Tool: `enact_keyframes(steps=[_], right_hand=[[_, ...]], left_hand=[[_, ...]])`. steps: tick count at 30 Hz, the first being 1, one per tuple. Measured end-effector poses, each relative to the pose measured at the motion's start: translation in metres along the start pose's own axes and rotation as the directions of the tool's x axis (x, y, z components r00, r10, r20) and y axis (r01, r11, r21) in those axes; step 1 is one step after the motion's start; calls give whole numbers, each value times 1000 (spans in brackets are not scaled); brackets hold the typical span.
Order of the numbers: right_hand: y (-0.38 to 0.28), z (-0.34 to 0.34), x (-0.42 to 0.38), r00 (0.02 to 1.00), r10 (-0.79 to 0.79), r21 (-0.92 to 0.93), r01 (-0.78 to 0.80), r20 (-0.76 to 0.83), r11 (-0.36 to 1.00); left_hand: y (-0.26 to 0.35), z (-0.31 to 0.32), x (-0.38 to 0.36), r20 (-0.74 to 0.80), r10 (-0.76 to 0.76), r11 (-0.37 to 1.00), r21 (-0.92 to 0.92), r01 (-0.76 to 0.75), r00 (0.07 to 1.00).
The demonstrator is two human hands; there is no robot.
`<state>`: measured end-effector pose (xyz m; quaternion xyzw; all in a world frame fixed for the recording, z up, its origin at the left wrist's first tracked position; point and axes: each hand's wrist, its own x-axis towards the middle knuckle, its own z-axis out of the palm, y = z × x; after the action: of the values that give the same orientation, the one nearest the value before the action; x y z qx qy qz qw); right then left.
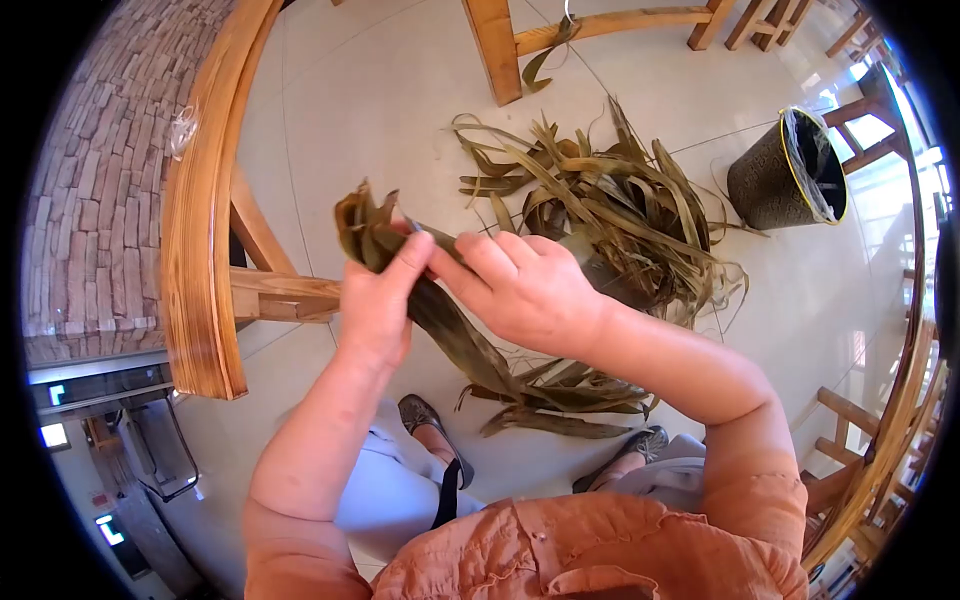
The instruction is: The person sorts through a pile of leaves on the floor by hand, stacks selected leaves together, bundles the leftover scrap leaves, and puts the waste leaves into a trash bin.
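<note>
Bundle: long dried leaves, gathered lengthwise; upper end folded and uneven, lower end spreading out above the floor.
Long axis: diagonal, from upper left, just beyond the left thumb, to lower right, passing below the right hand.
Left hand: clamped around the bundle near its upper end; thumb laid across the near side, its tip pointing toward the right fingers.
Right hand: on the right side of the bundle's upper part; fingers bent and close together, tips beside the left thumb. Whether they pinch a leaf cannot be told; the contact is hidden.
Nearer hand: left, wrapped on the bundle; right reaches it from the side at the fingertips.
Pale sliver: by the left thumb tip; too small to identify.
Pile: loose leaves on the floor, beyond the right hand.
Bin: right of the pile, mouth tilted in view, liner inside.
Bench: wooden, left of the left hand.
</note>
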<state>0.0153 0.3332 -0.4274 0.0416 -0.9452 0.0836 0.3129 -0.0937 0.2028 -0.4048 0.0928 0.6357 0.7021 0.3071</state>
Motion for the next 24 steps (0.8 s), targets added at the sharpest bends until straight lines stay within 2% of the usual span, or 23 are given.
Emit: enact_keyframes(steps=[2, 7, 10, 12, 13, 14, 15, 16, 18, 21, 23, 24], right_hand=[[2, 0, -2, 998, -36, 5, 36, -54, 999], [26, 1, -32, 996, -65, 78, 60, 64, 995], [34, -2, -45, 991, -113, 81, 107, 65, 991], [31, -3, -59, 988, -137, 90, 131, 70, 987], [27, -4, -69, 982, -147, 127, 132, 120, 983], [23, -3, -79, 972, -159, 159, 132, 171, 978], [19, -2, -90, 960, -173, 189, 131, 221, 973], [13, -1, -102, 915, -196, 251, 109, 353, 962], [-5, 27, -146, 734, -246, 256, 102, 633, 961], [0, 44, -174, 423, -291, 357, -84, 858, 930], [21, 61, -166, 599, -24, 186, -210, 801, 960], [37, 70, -157, 642, 114, 92, -279, 758, 956]], left_hand=[[5, -3, 4, -100, 42, 996, -75, -49, 994], [19, -37, 25, -188, 14, 983, -178, -48, 982], [20, -45, 25, -177, 10, 983, -178, -42, 984], [25, -42, 22, -240, 54, 988, -126, -86, 969], [24, -40, 21, -264, 69, 989, -105, -99, 962], [24, -53, 24, -194, 74, 991, -94, -93, 978], [27, -57, 25, -214, 72, 988, -121, -99, 974], [31, -59, 27, -234, 77, 983, -147, -114, 969], [34, -62, 28, -219, 106, 982, -129, -136, 970], [32, -57, 26, -192, 35, 982, -178, -70, 981], [29, -54, 21, -176, 0, 980, -196, -35, 984], [27, -52, 20, -162, -6, 981, -193, -26, 987]])
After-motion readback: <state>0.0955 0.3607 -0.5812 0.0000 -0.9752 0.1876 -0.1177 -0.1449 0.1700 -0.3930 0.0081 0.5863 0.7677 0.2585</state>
